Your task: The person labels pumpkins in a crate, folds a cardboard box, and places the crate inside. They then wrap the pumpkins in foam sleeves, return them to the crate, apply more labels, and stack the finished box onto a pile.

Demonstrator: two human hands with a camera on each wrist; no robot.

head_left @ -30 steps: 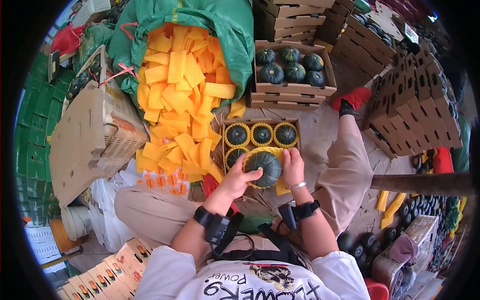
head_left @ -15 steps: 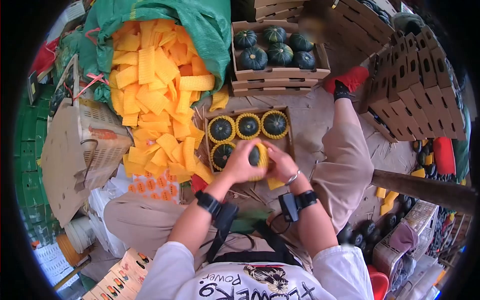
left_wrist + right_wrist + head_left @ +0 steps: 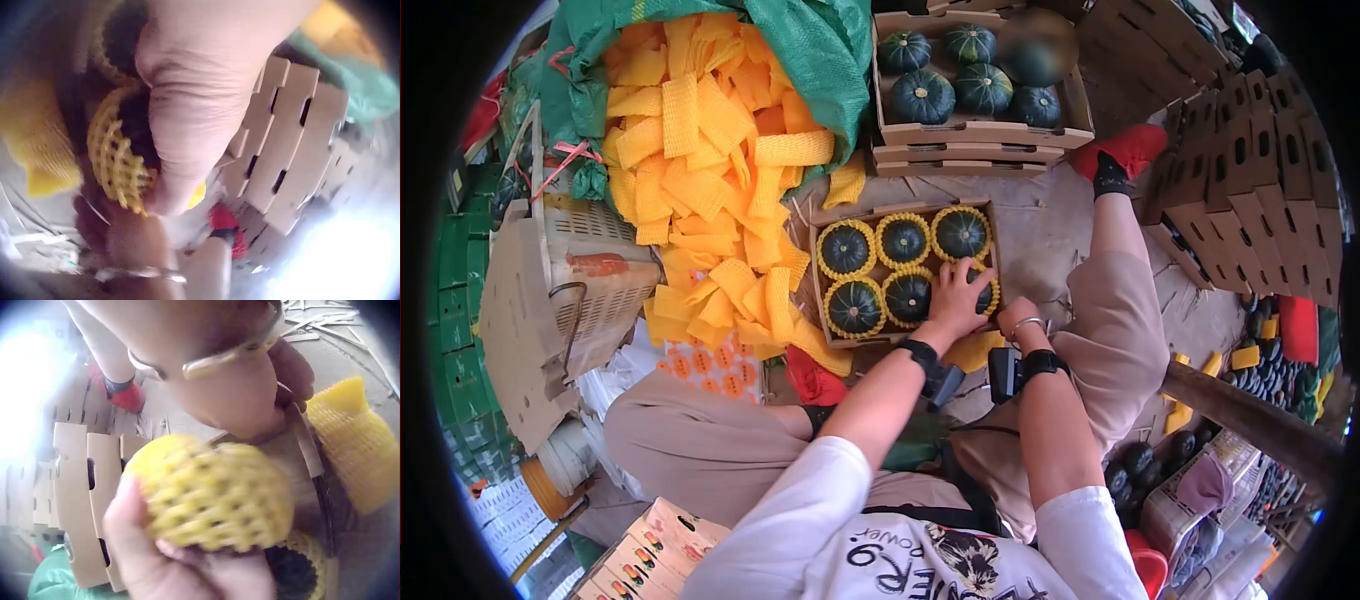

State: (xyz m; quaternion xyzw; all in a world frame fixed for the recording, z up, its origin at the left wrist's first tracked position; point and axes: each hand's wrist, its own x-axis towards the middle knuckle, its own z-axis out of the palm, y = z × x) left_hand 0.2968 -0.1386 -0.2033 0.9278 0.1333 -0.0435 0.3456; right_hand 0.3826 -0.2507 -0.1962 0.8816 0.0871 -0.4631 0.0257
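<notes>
On the floor in front of the person, a carton (image 3: 307, 445) holds two rows of dark green pumpkins, each in a yellow foam net; one pumpkin (image 3: 853, 305) sits at its near left. The left hand (image 3: 958, 302) reaches over the near right corner and grips a netted pumpkin (image 3: 983, 288) there. In the right wrist view that pumpkin's foam net (image 3: 219, 497) lies against the left fingers (image 3: 128, 519). Thumb and curled fingers of the right hand (image 3: 1020, 318) pinch the carton's wall near the same corner. A loose foam net (image 3: 975, 352) lies just in front of the carton.
Loose yellow foam nets (image 3: 720, 130) spill from a green sack (image 3: 815, 60) at left. Behind, another carton (image 3: 980, 135) holds bare pumpkins. Stacked cartons (image 3: 1250, 190) stand at right. A wooden pole (image 3: 1250, 408) juts in beside the right knee. A sheet of orange stickers (image 3: 718, 368) lies left.
Both hands held the netted pumpkin above the carton. Now the left hand has it in the near right corner, the right hand has moved off to the carton's wall, and another netted pumpkin shows beside it.
</notes>
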